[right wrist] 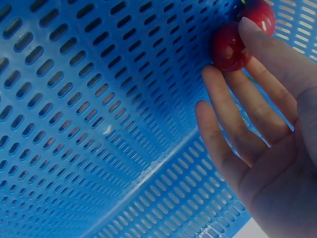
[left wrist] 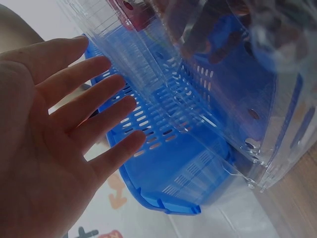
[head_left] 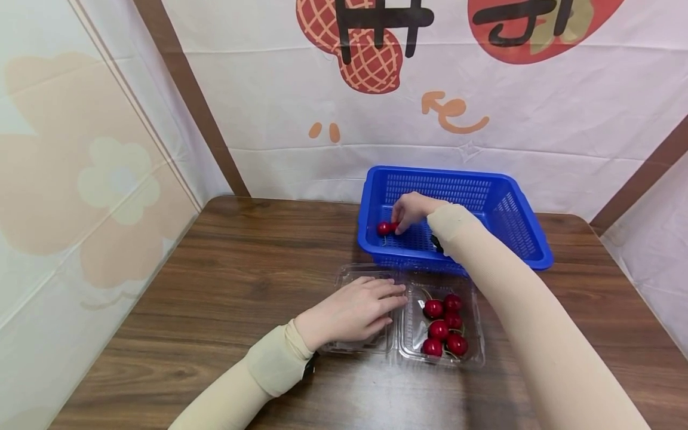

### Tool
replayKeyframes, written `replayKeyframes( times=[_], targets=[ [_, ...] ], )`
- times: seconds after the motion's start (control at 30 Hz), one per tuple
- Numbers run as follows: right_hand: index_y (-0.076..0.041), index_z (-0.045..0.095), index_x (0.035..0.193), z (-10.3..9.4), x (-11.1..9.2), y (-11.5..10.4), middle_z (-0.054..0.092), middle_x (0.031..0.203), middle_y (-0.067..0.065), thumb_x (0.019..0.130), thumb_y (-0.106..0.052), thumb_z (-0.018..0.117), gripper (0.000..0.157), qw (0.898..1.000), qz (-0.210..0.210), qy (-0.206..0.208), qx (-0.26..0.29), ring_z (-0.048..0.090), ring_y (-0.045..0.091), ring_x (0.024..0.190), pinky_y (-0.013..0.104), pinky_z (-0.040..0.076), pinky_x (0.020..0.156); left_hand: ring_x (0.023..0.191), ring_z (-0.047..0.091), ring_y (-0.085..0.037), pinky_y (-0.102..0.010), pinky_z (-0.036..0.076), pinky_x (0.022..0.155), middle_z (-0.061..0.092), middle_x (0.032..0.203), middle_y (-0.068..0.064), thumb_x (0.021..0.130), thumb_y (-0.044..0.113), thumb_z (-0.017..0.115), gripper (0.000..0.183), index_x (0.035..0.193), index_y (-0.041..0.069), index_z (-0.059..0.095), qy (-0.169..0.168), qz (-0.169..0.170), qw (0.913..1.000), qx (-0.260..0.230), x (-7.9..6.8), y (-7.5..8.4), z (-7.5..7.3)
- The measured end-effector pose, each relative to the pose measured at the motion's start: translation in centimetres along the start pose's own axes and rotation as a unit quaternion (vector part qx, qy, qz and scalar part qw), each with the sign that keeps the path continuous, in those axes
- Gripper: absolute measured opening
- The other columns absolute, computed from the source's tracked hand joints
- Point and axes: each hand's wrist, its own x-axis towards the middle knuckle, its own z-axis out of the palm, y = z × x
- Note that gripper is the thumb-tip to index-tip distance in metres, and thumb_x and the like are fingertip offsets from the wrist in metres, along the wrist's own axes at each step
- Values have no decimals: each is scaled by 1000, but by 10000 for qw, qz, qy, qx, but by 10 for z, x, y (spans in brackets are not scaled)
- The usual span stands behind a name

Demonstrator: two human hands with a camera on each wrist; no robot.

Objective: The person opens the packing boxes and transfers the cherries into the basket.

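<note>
In the head view, my right hand (head_left: 415, 208) reaches into a blue perforated basket (head_left: 524, 209). Its thumb and fingers pinch a red cherry (right wrist: 230, 48), seen best in the right wrist view. Another cherry (right wrist: 262, 16) touches it in the basket. My left hand (head_left: 352, 310) lies spread, palm down, over the lid half (head_left: 376, 272) of a clear plastic clamshell box, fingertips near the hinge. Several red cherries (head_left: 438, 329) with green stems are in the box's other half (head_left: 412, 343). In the left wrist view, the left fingers (left wrist: 101, 91) are straight, holding nothing.
Everything stands on a brown wooden table (head_left: 258, 263). The basket is at the back, just behind the plastic box. A printed cloth (head_left: 269, 89) hangs behind the table, with another cloth (head_left: 64, 179) along the left side.
</note>
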Motion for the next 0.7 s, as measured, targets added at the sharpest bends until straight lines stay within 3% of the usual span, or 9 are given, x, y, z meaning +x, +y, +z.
replayKeyframes(
  times=[0.7],
  targets=[
    [-7, 68, 103, -1, -2, -2, 70, 103, 10, 80, -19, 76, 27, 9998, 81, 9, 157, 64, 20, 90, 34, 56, 78, 129, 49, -22, -39, 40, 105, 53, 139, -1, 92, 29, 58, 43, 133, 17, 56, 60, 48, 10000, 18, 1, -1, -1]
  ],
)
